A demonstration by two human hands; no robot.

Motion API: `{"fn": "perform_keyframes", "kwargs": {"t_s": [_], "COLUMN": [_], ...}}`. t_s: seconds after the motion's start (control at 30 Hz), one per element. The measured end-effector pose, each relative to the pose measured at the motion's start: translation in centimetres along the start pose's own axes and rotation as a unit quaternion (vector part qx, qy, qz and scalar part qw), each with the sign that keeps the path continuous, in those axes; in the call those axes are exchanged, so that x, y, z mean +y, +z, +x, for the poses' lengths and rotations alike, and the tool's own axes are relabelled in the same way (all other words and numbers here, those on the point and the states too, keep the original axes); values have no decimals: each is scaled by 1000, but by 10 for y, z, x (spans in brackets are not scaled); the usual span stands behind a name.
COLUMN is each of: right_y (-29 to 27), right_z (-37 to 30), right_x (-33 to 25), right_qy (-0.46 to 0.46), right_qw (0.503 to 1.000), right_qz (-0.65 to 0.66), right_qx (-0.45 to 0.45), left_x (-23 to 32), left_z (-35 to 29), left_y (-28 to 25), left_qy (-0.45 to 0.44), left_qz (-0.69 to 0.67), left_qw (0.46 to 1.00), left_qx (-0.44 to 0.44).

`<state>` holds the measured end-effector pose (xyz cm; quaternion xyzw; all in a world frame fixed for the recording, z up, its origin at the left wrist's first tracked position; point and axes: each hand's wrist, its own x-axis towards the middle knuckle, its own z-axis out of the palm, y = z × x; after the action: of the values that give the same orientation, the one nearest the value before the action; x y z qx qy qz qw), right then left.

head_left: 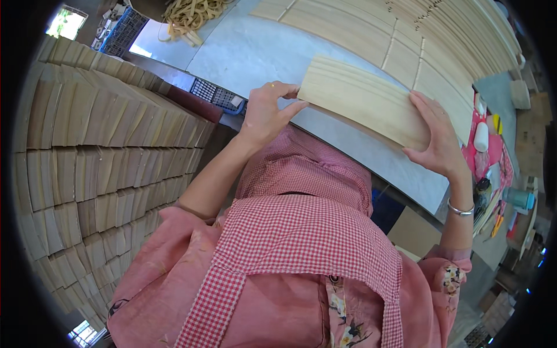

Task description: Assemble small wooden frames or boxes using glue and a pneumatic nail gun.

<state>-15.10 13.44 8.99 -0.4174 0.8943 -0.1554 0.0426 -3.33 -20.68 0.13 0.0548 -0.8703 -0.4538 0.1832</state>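
In the head view, the person holds a pale wooden board (362, 100) with both hands, over the near edge of the table (232, 55). The left hand (264, 113) pinches the board's left end between thumb and fingers. The right hand (438, 136) grips the other end, thumb on the near side and fingers across the top. Holding both ends probably keeps the long board steady and level. It is hard to tell if the board touches the table. More flat boards (348, 37) lie along the far side, maybe to leave room in front. A pile of curly strips (194, 17) sits by the far left corner. Tall stacks of wood pieces (104, 110) stand left of the table, perhaps to be near.
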Motion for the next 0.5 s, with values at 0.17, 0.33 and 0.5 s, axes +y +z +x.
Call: {"fn": "perform_keyframes", "kwargs": {"t_s": [0.17,0.33,0.5], "right_y": [7,17,25], "right_z": [1,3,-1], "right_x": [12,17,21], "right_qy": [15,13,3], "right_qw": [1000,1000,1000], "right_qz": [7,-1,-12], "right_qx": [-17,-20,-21], "left_x": [4,11,14], "left_z": [9,13,12], "left_y": [-3,-7,-5], "left_qy": [32,111,132], "left_qz": [78,204,267], "left_qw": [996,972,954], "left_qx": [-25,-33,-27]}}
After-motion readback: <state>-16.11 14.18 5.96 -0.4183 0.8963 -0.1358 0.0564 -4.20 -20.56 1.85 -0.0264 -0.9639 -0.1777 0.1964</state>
